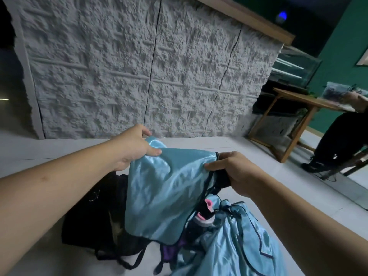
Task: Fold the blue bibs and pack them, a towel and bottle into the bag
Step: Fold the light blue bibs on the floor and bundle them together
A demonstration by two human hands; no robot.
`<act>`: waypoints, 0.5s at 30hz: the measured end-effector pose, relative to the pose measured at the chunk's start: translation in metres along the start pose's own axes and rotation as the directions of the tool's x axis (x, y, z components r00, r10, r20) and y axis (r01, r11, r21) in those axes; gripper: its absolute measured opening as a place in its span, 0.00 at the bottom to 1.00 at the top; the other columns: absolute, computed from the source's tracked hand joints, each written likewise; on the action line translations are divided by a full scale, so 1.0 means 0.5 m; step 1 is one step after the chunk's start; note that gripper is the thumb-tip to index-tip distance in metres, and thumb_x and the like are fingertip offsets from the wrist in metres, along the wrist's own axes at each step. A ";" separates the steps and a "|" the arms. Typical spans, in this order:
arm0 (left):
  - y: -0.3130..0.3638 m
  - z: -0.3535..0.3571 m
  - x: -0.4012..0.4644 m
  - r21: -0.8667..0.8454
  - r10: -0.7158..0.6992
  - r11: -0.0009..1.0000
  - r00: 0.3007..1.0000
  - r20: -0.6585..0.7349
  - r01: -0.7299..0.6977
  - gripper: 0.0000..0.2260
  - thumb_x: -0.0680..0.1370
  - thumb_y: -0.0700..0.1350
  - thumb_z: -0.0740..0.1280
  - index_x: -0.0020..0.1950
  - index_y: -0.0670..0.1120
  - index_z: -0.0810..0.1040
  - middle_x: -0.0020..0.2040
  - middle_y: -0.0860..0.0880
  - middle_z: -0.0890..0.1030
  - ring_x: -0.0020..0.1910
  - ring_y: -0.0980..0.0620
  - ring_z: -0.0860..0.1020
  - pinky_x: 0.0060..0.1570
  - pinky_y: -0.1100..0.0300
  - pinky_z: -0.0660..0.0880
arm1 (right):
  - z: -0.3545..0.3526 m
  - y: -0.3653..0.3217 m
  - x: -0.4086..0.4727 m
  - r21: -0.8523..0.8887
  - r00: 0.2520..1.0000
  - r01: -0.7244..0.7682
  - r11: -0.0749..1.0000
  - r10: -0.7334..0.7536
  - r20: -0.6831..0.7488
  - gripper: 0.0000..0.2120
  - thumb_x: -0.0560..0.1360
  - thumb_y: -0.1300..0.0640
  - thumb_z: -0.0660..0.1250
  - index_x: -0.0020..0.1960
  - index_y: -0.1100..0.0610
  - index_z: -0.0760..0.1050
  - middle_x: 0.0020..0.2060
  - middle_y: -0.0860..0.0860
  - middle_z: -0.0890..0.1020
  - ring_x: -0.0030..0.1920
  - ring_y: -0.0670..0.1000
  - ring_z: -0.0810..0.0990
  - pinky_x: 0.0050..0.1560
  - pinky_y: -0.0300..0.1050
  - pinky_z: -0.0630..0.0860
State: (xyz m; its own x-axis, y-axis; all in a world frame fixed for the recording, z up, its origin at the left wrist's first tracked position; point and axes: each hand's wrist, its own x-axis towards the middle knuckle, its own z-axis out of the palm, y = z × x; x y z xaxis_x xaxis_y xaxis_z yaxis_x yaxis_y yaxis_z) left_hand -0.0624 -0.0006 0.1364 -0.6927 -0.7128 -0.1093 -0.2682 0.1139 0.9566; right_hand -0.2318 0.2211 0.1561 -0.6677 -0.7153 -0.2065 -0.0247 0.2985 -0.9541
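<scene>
The left hand (pixel 133 148) pinches the top left corner of a shiny blue bib (pixel 159 194), with the thumb pressed on the front of the cloth. The right hand (pixel 234 172) grips the top right corner, where the bib has a black edge, with its fingers curled round it. The 2 hands hold the bib up in the air and it hangs down flat between them. Under the bib, on the pale floor (pixel 278 172), lies a black bag (pixel 93 222) on the left. On the right lies a heap of more blue bibs (pixel 235 242). A bottle (pixel 201 219) with a pink and black top pokes out between the hanging bib and the heap. Something purple (pixel 171 251) lies just under it. Behind stands a rough grey wall (pixel 139 66), and a wooden table (pixel 294 98) stands far off on the right.
</scene>
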 end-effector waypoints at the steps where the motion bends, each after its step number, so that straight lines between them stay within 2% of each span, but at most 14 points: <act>1: 0.004 0.003 -0.002 0.034 0.040 0.999 0.999 -0.036 -0.039 0.30 0.69 0.39 0.82 0.64 0.55 0.73 0.63 0.45 0.76 0.58 0.41 0.79 0.59 0.41 0.79 | 0.004 -0.001 -0.002 0.010 0.999 0.024 1.000 -0.024 -0.028 0.11 0.70 0.72 0.75 0.52 0.68 0.79 0.41 0.65 0.84 0.37 0.61 0.85 0.47 0.61 0.83; 2: 0.004 0.004 0.000 0.045 0.070 0.997 0.996 -0.059 -0.068 0.27 0.69 0.39 0.81 0.62 0.57 0.75 0.63 0.46 0.76 0.59 0.42 0.79 0.60 0.41 0.78 | 0.007 -0.001 -0.002 0.025 0.997 0.052 0.998 -0.051 -0.056 0.18 0.70 0.72 0.76 0.58 0.64 0.78 0.44 0.66 0.85 0.39 0.64 0.86 0.49 0.63 0.83; 4: 0.004 0.003 0.004 0.019 0.115 0.993 0.992 -0.045 -0.114 0.14 0.72 0.38 0.79 0.52 0.54 0.83 0.62 0.47 0.80 0.60 0.44 0.79 0.63 0.45 0.77 | 0.010 -0.003 -0.001 0.021 0.990 0.098 0.995 -0.096 -0.101 0.28 0.70 0.71 0.76 0.65 0.52 0.75 0.46 0.67 0.85 0.43 0.67 0.87 0.49 0.63 0.84; 6: 0.008 -0.001 0.004 0.014 0.125 0.992 0.992 -0.019 -0.125 0.06 0.73 0.37 0.78 0.43 0.49 0.87 0.56 0.48 0.85 0.60 0.47 0.81 0.67 0.48 0.74 | 0.013 -0.010 -0.002 -0.070 0.985 0.151 0.986 -0.156 -0.071 0.21 0.74 0.70 0.72 0.60 0.50 0.82 0.45 0.63 0.86 0.42 0.64 0.86 0.51 0.60 0.83; 7: 0.011 -0.004 0.004 0.022 0.127 0.992 0.992 0.002 -0.127 0.05 0.72 0.37 0.78 0.42 0.47 0.87 0.52 0.48 0.87 0.59 0.47 0.82 0.68 0.47 0.74 | 0.013 -0.012 -0.004 -0.144 0.980 0.179 0.973 -0.190 -0.063 0.17 0.76 0.70 0.70 0.56 0.50 0.85 0.43 0.61 0.86 0.39 0.61 0.84 0.48 0.56 0.81; 9: 0.022 -0.009 -0.003 0.053 0.123 0.990 0.990 0.070 -0.127 0.09 0.69 0.38 0.81 0.46 0.46 0.88 0.54 0.47 0.86 0.58 0.46 0.82 0.68 0.45 0.75 | 0.011 -0.017 -0.004 -0.317 0.969 0.222 0.922 -0.246 -0.036 0.13 0.78 0.66 0.70 0.51 0.50 0.87 0.41 0.57 0.86 0.38 0.56 0.80 0.44 0.50 0.75; 11: 0.032 -0.014 -0.014 0.133 0.111 0.982 0.983 0.150 -0.131 0.18 0.64 0.38 0.84 0.51 0.47 0.88 0.56 0.46 0.86 0.57 0.45 0.83 0.66 0.46 0.76 | 0.013 -0.027 -0.015 -0.443 0.967 0.238 0.864 -0.253 0.025 0.09 0.75 0.61 0.76 0.54 0.51 0.86 0.42 0.50 0.88 0.39 0.48 0.83 0.44 0.41 0.76; 13: 0.039 -0.008 -0.029 0.252 0.108 0.955 0.974 0.198 -0.157 0.22 0.64 0.36 0.83 0.55 0.47 0.86 0.49 0.47 0.88 0.51 0.47 0.86 0.59 0.49 0.80 | 0.017 -0.035 -0.025 -0.558 0.971 0.226 0.798 -0.233 0.059 0.21 0.68 0.58 0.82 0.59 0.53 0.84 0.43 0.45 0.86 0.42 0.43 0.83 0.44 0.36 0.78; 15: 0.039 0.005 -0.036 0.436 0.130 0.878 0.975 0.181 -0.198 0.24 0.65 0.37 0.83 0.59 0.48 0.83 0.46 0.49 0.87 0.46 0.49 0.85 0.51 0.53 0.81 | 0.024 -0.039 -0.031 -0.700 0.972 0.207 0.684 -0.222 0.072 0.27 0.64 0.58 0.85 0.62 0.53 0.83 0.44 0.44 0.84 0.43 0.43 0.81 0.39 0.37 0.79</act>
State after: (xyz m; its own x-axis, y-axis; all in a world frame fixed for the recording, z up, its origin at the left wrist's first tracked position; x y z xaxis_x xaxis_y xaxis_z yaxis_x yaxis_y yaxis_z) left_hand -0.0569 0.0159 0.1565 -0.8312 -0.5551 -0.0315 -0.3907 0.5428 0.7435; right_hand -0.2122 0.2190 0.1753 -0.5906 -0.8070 -0.0045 -0.6761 0.4979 -0.5431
